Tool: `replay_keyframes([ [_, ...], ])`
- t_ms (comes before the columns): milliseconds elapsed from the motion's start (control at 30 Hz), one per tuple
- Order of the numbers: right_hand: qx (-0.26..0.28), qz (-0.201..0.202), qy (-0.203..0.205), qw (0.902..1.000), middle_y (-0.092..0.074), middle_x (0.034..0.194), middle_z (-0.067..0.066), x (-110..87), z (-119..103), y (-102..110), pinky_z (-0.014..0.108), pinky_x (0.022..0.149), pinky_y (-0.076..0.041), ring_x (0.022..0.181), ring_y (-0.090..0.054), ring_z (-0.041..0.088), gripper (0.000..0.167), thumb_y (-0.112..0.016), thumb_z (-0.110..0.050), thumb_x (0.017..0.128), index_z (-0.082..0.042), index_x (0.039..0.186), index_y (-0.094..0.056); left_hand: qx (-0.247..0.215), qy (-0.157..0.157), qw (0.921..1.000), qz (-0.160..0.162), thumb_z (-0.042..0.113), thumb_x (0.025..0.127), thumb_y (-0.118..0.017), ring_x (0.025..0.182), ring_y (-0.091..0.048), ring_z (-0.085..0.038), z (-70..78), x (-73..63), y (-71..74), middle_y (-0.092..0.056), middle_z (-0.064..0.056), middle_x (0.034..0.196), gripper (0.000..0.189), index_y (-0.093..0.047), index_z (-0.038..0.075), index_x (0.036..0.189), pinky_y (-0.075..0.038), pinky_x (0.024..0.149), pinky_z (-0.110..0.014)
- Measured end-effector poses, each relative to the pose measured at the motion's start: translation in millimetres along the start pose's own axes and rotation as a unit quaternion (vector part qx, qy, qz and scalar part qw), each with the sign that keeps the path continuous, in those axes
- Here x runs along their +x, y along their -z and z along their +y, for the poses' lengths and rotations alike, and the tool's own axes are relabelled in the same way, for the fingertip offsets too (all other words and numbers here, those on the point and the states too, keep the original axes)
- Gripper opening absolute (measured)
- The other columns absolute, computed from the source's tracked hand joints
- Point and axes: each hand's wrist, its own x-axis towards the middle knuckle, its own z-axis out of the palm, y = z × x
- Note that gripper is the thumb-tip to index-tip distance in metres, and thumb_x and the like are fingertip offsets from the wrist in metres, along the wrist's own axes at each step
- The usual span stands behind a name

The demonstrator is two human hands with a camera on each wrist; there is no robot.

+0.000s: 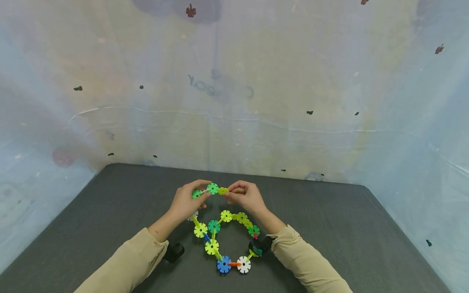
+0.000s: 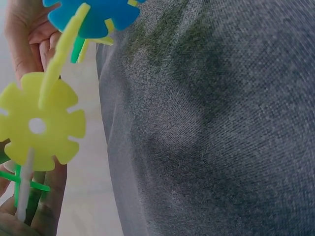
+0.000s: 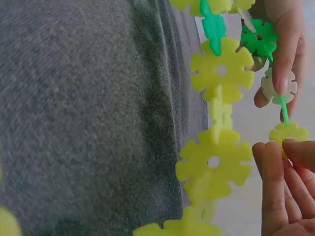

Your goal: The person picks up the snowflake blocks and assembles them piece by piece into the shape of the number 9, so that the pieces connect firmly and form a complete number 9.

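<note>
My left hand (image 1: 183,202) pinches a short run of linked plastic snowflake discs near its end, thumb lying over a pale disc (image 3: 269,91). A green disc (image 1: 212,188) sits between the two hands. At the tip of that run, my right hand (image 1: 249,198) pinches a yellow disc (image 3: 285,130) between thumb and fingers. Below the hands, the rest of the chain curves in a ring of notched discs, among them a blue disc (image 1: 224,264), a white disc (image 1: 243,264) and a yellow disc (image 1: 200,230).
The ring lies over a dark grey cloth-covered table (image 1: 315,228). Behind it hangs a pale patterned sheet (image 1: 234,142), which also closes in both sides. Black wrist cameras sit on both cuffs, the right one (image 1: 261,245) overlapping part of the ring in the head view.
</note>
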Motion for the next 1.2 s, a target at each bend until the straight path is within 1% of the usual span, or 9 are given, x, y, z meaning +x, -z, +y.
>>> replay_keyframes([
  [133, -0.001, 0.007, -0.002, 1.0000, -0.070, 0.096, 0.025, 0.8, 0, -2, 0.050, 0.077, -0.056, 0.089, -0.067, 0.045, 0.014, -0.066, -0.002, 0.089, 0.008, 0.098, -0.064, 0.003, 0.001, 1.0000, -0.003, 0.012, 0.092, -0.064, 0.067, -0.068, -0.027, 0.1, -0.2, 0.4, -0.065, -0.016, 0.111, 0.037, -0.059, 0.011, 0.129, -0.052, 0.054, -0.027],
  [367, 0.010, 0.029, 0.005, 0.9995, -0.072, 0.092, 0.022, 0.1, 0, -4, 0.050, 0.075, -0.056, 0.071, -0.072, 0.023, 0.010, -0.067, -0.002, 0.087, 0.006, 0.093, -0.068, 0.011, -0.013, 0.9998, -0.004, 0.011, 0.092, -0.064, 0.073, -0.069, -0.027, 2.0, -0.8, 1.9, -0.066, -0.015, 0.104, 0.035, -0.059, 0.008, 0.127, -0.055, 0.060, -0.028],
  [500, 0.027, 0.032, 0.006, 0.9991, -0.072, 0.092, 0.022, -2.2, 0, -6, 0.050, 0.075, -0.056, 0.069, -0.072, 0.016, 0.010, -0.067, -0.001, 0.087, 0.007, 0.093, -0.068, 0.012, -0.019, 0.9997, -0.005, 0.011, 0.092, -0.064, 0.077, -0.070, -0.026, 3.4, -2.2, 1.9, -0.067, -0.013, 0.101, 0.034, -0.060, 0.007, 0.125, -0.056, 0.062, -0.028],
  [700, 0.052, 0.048, 0.010, 0.9975, -0.071, 0.092, 0.024, -6.2, -2, -7, 0.043, 0.072, -0.058, 0.068, -0.072, 0.019, 0.011, -0.067, 0.000, 0.087, 0.009, 0.093, -0.067, -0.003, -0.033, 0.9993, -0.019, 0.009, 0.092, -0.064, 0.078, -0.071, -0.025, 6.8, -2.6, 1.9, -0.067, -0.014, 0.100, 0.034, -0.059, 0.006, 0.125, -0.057, 0.066, -0.030],
  [833, 0.050, 0.041, 0.004, 0.9979, -0.072, 0.093, 0.023, -6.1, -3, -7, 0.046, 0.075, -0.057, 0.075, -0.072, 0.030, 0.012, -0.068, -0.001, 0.087, 0.008, 0.095, -0.066, -0.006, -0.033, 0.9992, -0.021, 0.008, 0.091, -0.064, 0.079, -0.071, -0.026, 7.7, -1.9, 2.4, -0.067, -0.015, 0.101, 0.035, -0.059, 0.005, 0.126, -0.058, 0.067, -0.032],
  [933, 0.023, 0.022, -0.005, 0.9995, -0.071, 0.097, 0.021, -6.7, -5, -4, 0.049, 0.080, -0.056, 0.087, -0.069, 0.039, 0.016, -0.069, -0.005, 0.086, 0.006, 0.098, -0.067, 0.000, -0.033, 0.9992, -0.024, 0.009, 0.091, -0.065, 0.078, -0.071, -0.026, 8.6, -1.1, 3.9, -0.067, -0.015, 0.103, 0.036, -0.059, 0.006, 0.126, -0.058, 0.067, -0.033],
  [1033, -0.043, -0.013, -0.019, 0.9988, -0.070, 0.104, 0.018, -9.3, -6, 3, 0.045, 0.084, -0.055, 0.097, -0.067, 0.037, 0.023, -0.070, -0.013, 0.087, 0.001, 0.106, -0.067, 0.007, -0.035, 0.9990, -0.026, 0.010, 0.091, -0.065, 0.075, -0.070, -0.026, 9.6, 0.3, 5.6, -0.067, -0.014, 0.103, 0.037, -0.059, 0.007, 0.127, -0.057, 0.064, -0.032],
  [1100, -0.097, -0.046, -0.031, 0.9938, -0.069, 0.108, 0.014, -11.8, -6, 10, 0.039, 0.085, -0.054, 0.100, -0.065, 0.030, 0.028, -0.069, -0.019, 0.089, -0.002, 0.111, -0.066, 0.013, -0.036, 0.9989, -0.027, 0.011, 0.091, -0.065, 0.072, -0.069, -0.026, 10.2, 1.1, 6.4, -0.068, -0.013, 0.102, 0.038, -0.059, 0.007, 0.128, -0.055, 0.061, -0.029],
  [1200, -0.164, -0.108, -0.040, 0.9798, -0.067, 0.111, 0.009, -15.2, -6, 21, 0.033, 0.079, -0.053, 0.097, -0.063, 0.022, 0.035, -0.067, -0.027, 0.091, -0.004, 0.117, -0.065, 0.019, -0.038, 0.9986, -0.030, 0.012, 0.091, -0.065, 0.069, -0.068, -0.024, 10.3, 2.2, 6.6, -0.068, -0.012, 0.102, 0.038, -0.059, 0.008, 0.128, -0.053, 0.059, -0.027],
])
